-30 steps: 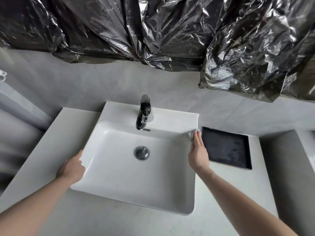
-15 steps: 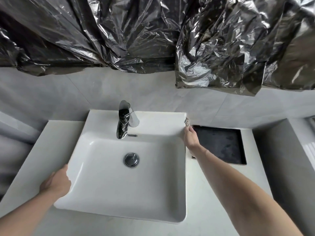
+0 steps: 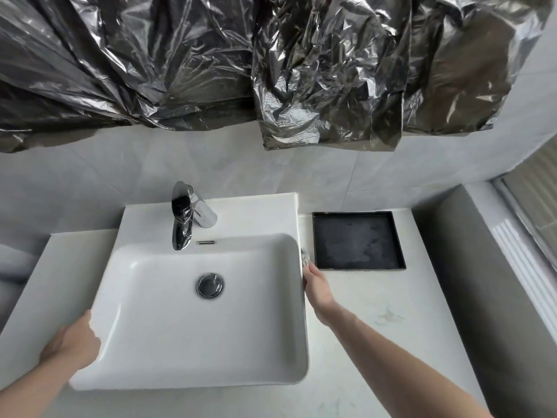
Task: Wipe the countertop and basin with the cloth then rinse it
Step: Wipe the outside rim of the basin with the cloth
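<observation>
**Cloth slides forward along the basin's right side**

Since half a second ago, our right hand (image 3: 316, 285) has drawn the cloth (image 3: 305, 257) nearer along the basin's (image 3: 193, 327) right outer wall. Fingers press the grey cloth against that wall, beside the black tray (image 3: 358, 240). Our left hand (image 3: 73, 342) rests on the basin's left rim; we cannot tell its finger pose.

Soft, even daylight, brighter toward the right side, glare streaks on the crinkled black plastic sheeting (image 3: 316, 70), sharp highlights on the chrome curved faucet (image 3: 181, 215), gentle sheen inside the white rectangular ceramic basin (image 3: 150, 297), wide-angle bowing at edges, focus crisp.
</observation>
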Action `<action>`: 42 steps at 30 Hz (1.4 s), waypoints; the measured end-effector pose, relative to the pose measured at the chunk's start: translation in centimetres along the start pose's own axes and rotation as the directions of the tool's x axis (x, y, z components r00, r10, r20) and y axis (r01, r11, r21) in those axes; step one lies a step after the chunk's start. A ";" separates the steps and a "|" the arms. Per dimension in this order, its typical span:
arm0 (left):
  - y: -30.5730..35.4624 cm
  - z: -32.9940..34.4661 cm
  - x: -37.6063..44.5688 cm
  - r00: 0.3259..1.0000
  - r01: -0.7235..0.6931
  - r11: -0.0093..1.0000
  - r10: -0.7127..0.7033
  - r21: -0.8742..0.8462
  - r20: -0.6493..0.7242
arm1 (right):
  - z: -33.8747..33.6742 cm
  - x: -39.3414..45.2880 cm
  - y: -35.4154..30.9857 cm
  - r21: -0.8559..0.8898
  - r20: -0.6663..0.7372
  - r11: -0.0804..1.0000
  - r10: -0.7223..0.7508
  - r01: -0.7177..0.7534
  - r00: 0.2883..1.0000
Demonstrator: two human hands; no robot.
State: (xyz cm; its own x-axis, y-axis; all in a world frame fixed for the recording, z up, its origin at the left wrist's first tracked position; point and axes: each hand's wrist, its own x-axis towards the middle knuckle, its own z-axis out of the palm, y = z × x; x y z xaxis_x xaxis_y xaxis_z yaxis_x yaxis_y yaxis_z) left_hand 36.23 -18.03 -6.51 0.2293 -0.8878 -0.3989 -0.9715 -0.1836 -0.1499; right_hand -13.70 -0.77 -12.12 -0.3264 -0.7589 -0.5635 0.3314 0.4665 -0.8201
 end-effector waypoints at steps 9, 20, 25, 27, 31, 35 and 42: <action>-0.9 0.5 0.8 1.000 -0.022 0.999 0.021 0.027 0.008 | 0.7 11.0 -7.7 -0.071 -0.028 0.996 -0.057 0.055 0.998; -0.1 0.2 -0.4 0.999 -0.044 0.999 0.044 0.013 0.017 | -1.2 2.8 0.6 -0.130 0.078 0.991 0.039 -0.029 0.996; 0.1 0.0 -0.9 0.999 -0.035 0.999 0.035 0.011 0.017 | -0.8 -9.0 4.8 -0.040 0.083 0.995 0.092 -0.089 0.992; 0.0 -0.1 -0.9 0.999 -0.038 0.999 0.038 -0.001 0.023 | -1.3 -11.6 5.9 -0.023 0.113 0.993 0.115 -0.114 0.987; -0.1 -0.2 -0.7 0.999 -0.045 0.999 0.045 0.006 0.030 | -1.5 -10.7 5.5 -0.066 0.098 0.990 0.132 -0.126 0.986; -0.1 -0.2 -0.6 0.998 -0.055 0.998 0.055 0.010 0.025 | -0.3 -6.0 2.0 -0.110 0.047 0.994 -0.016 0.021 0.999; -0.4 -0.2 -0.9 0.998 -0.068 0.998 0.068 0.006 0.003 | 0.4 -3.4 -1.8 -0.105 0.032 0.994 -0.021 0.024 0.999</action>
State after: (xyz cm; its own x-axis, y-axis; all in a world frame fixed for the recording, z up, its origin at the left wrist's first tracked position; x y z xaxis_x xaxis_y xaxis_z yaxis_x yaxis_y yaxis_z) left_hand 36.42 -17.25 -5.88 0.1625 -0.8971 -0.4108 -0.9845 -0.1199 -0.1277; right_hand -12.80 0.78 -8.72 -0.3051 -0.7825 -0.5428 0.2282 0.4933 -0.8394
